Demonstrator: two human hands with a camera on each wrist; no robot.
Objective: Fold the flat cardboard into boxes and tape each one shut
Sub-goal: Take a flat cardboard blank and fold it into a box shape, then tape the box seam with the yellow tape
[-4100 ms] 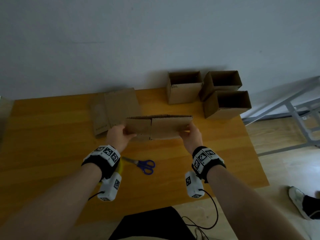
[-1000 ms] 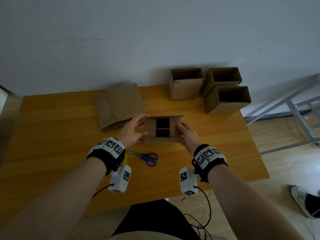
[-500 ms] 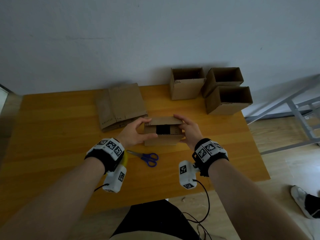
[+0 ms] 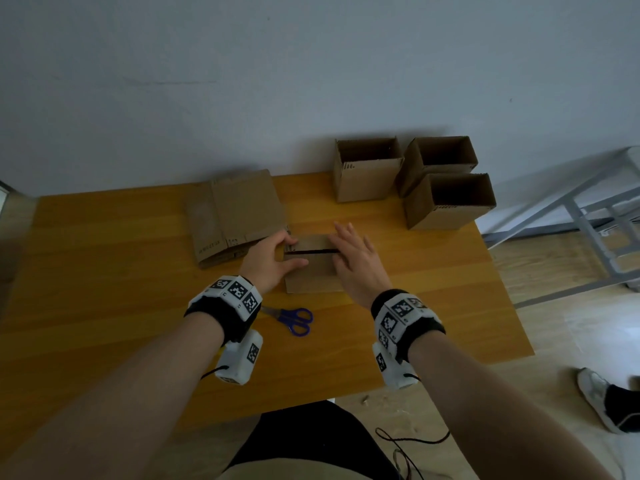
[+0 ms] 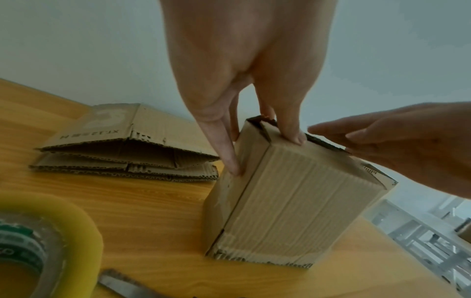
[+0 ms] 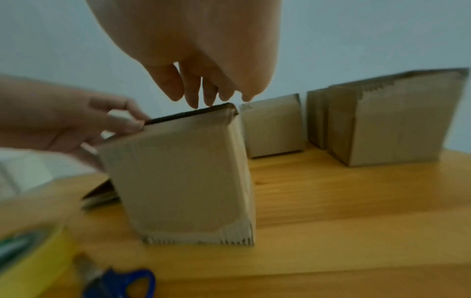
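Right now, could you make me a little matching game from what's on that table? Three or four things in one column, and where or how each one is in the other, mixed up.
Things:
1. box in the hands
2. scissors
3. flat cardboard stack
4. three open boxes

Places or states:
A. lying flat to the left of both hands
B. standing open-topped at the table's far right
C. top flaps nearly closed, a dark slit left
D. near the table's front edge, blue handles

Pairs: 1-C, 2-D, 3-A, 4-B
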